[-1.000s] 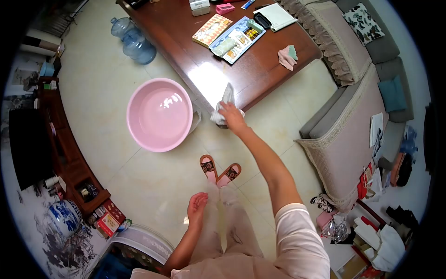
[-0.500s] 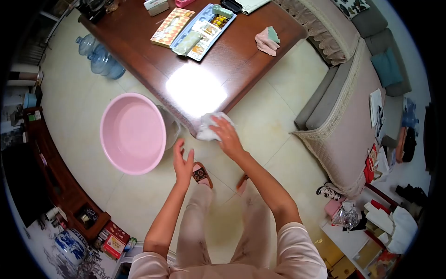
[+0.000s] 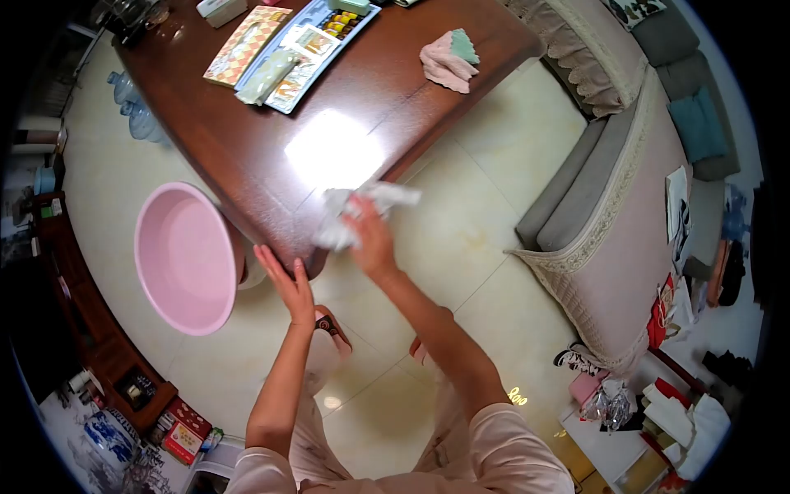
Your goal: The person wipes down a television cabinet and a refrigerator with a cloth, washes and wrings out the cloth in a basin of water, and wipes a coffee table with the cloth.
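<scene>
My right hand [image 3: 372, 239] is over the near corner of the dark wooden table [image 3: 239, 165], holding a crumpled white cloth [image 3: 336, 221] against the tabletop. Part of the cloth trails past the table's right edge, and motion blurs both. At the table's left corner edge, my left hand [image 3: 288, 284] lies with its fingers stretched out and nothing in it. Further back on the tabletop is a folded pink and green cloth [image 3: 448, 62].
Left of the table stands a pink basin [image 3: 185, 259], with large water bottles [image 3: 144, 123] behind it. A blue tray [image 3: 304, 58] of small packets and a patterned box [image 3: 247, 45] sit on the tabletop. A covered sofa [image 3: 592, 222] stands to the right.
My left hand has gone from hanging beside the basin to the table's corner edge. My right hand has moved the white cloth further onto the tabletop, and the view has shifted.
</scene>
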Motion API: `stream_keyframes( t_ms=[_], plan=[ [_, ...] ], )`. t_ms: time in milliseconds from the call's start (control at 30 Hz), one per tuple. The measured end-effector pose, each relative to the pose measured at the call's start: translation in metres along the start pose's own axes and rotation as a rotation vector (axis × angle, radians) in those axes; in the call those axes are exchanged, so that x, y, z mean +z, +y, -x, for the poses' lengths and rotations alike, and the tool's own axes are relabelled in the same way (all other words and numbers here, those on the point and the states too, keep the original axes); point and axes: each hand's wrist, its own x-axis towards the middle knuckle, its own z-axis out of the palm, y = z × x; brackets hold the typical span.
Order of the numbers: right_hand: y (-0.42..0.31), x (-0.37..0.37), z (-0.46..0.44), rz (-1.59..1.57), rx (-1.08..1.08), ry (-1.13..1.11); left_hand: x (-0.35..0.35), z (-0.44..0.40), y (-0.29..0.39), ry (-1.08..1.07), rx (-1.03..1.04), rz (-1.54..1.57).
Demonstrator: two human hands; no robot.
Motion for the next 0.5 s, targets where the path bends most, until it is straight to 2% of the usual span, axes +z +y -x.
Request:
stream_keyframes(
  t_ms=[33,100,167,200,233,267,333,433,500],
  plan=[
    [-0.021,-0.017,-0.005,0.125,-0.113,-0.085,0.0,0.001,0.0,-0.002,0.012,-0.014],
    [0.004,-0.03,-0.014,0.14,-0.202,-0.122,0.002,0.002,-0.003,0.009,0.046,-0.032],
    [0.051,-0.044,-0.033,0.158,-0.275,0.014,0.005,0.003,-0.005,0.038,0.088,0.0],
    [0.069,-0.056,-0.048,0.024,-0.17,0.125,0.007,0.003,-0.004,0.05,0.097,0.007],
    [0.083,-0.074,-0.063,0.213,-0.147,0.246,0.009,0.003,-0.005,0.062,0.103,0.012],
    [0.102,-0.084,-0.072,0.162,-0.026,0.397,0.009,0.004,-0.008,0.075,0.123,0.01],
    [0.11,-0.098,-0.075,-0.157,0.312,0.78,0.013,0.004,-0.013,0.102,0.165,0.007],
    [0.092,-0.091,-0.035,-0.591,0.35,0.892,0.016,0.005,-0.016,0.152,0.211,-0.012],
    [0.085,-0.062,0.007,-0.232,0.234,0.68,0.021,0.005,-0.018,0.208,0.258,-0.005]
  ],
)
